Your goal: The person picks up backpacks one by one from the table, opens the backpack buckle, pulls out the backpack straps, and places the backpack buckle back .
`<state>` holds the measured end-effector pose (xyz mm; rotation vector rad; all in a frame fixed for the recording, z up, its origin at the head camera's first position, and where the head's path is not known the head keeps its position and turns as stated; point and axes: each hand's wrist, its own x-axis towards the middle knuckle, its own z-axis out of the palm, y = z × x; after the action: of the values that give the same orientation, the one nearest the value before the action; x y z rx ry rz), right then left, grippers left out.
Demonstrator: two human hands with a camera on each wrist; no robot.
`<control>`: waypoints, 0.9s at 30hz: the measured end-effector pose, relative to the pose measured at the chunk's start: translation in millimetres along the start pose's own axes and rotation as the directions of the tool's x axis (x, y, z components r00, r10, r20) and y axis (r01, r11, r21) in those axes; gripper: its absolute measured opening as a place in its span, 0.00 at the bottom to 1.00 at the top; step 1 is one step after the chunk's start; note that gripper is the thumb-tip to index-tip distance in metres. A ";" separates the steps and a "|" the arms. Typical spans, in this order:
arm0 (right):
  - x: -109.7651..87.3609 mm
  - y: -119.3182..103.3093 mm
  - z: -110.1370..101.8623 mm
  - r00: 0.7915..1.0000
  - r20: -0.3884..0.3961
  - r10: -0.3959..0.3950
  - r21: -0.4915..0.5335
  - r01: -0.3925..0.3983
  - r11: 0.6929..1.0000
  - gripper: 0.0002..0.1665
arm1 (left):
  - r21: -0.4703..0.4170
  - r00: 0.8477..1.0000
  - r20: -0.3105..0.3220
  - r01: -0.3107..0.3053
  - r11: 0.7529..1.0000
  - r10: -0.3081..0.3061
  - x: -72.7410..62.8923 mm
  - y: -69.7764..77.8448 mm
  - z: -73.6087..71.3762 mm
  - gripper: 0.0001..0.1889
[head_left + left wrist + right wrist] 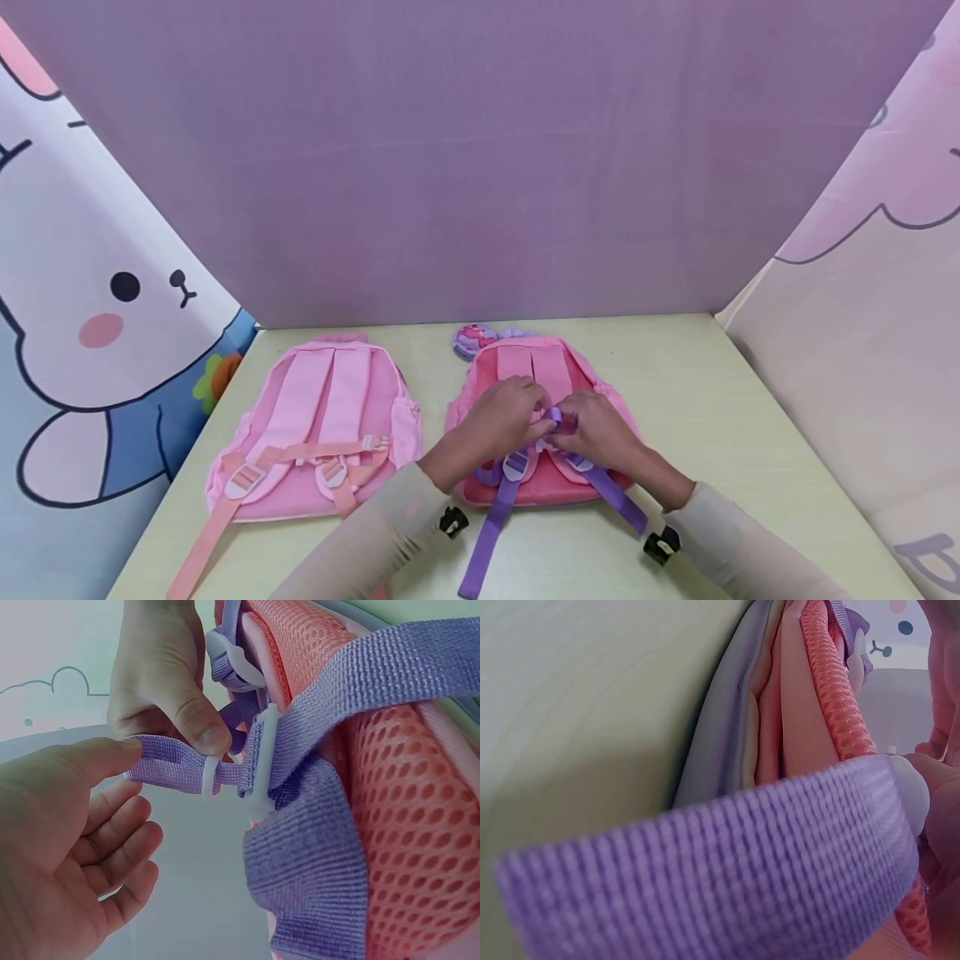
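Note:
A pink backpack (592, 367) lies back side up on the table, its coral mesh panel (420, 802) seen close in the left wrist view. Over its lower middle, both hands meet at a narrow purple strap (169, 761). My left hand (506, 417) pinches the strap's folded end between thumb and index finger, its other fingers loosely bent. Opposite, my right hand (596, 429) pinches the strap at a small white slider (210, 776), thumb on top. A white buckle piece (262, 765) sits beside the slider. Purple shoulder-strap tails (487, 542) hang toward the front; one fills much of the right wrist view.
To the left lies a second pink backpack (300, 392) with salmon straps (198, 550) and a strap fastened across it. A round purple pouch (475, 337) sits behind the nearer backpack. Printed panels and a purple wall (480, 167) enclose the table (750, 467).

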<state>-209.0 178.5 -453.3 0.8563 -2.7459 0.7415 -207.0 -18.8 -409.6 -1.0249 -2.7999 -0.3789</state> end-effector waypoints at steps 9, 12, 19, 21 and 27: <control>-0.3 1.6 0.5 1.000 -0.014 -0.018 -0.006 0.018 1.000 0.15 | -0.008 1.000 -0.001 0.000 1.000 0.000 1.7 2.0 -2.2 0.13; -0.3 2.5 1.6 0.997 -0.044 -0.056 -0.021 0.055 0.998 0.16 | -0.011 1.000 -0.014 -0.011 1.000 0.011 3.1 2.5 -2.7 0.12; -0.1 3.2 2.7 0.996 -0.058 -0.070 -0.022 0.069 0.997 0.21 | -0.077 1.000 -0.010 -0.002 0.997 0.001 4.5 3.0 -4.6 0.11; 0.3 3.2 2.6 0.998 -0.045 -0.055 -0.014 0.054 0.998 0.20 | -0.134 1.000 0.009 0.015 0.991 -0.014 3.9 2.7 -5.0 0.11; 0.1 2.5 1.5 0.999 -0.014 -0.030 0.001 0.030 1.000 0.15 | -0.429 0.995 0.070 0.090 0.899 -0.066 2.0 -3.9 -5.4 0.11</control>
<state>-210.5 179.4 -455.7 0.8867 -2.7142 0.7407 -210.8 -21.9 -404.8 -1.0072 -2.8774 -1.0378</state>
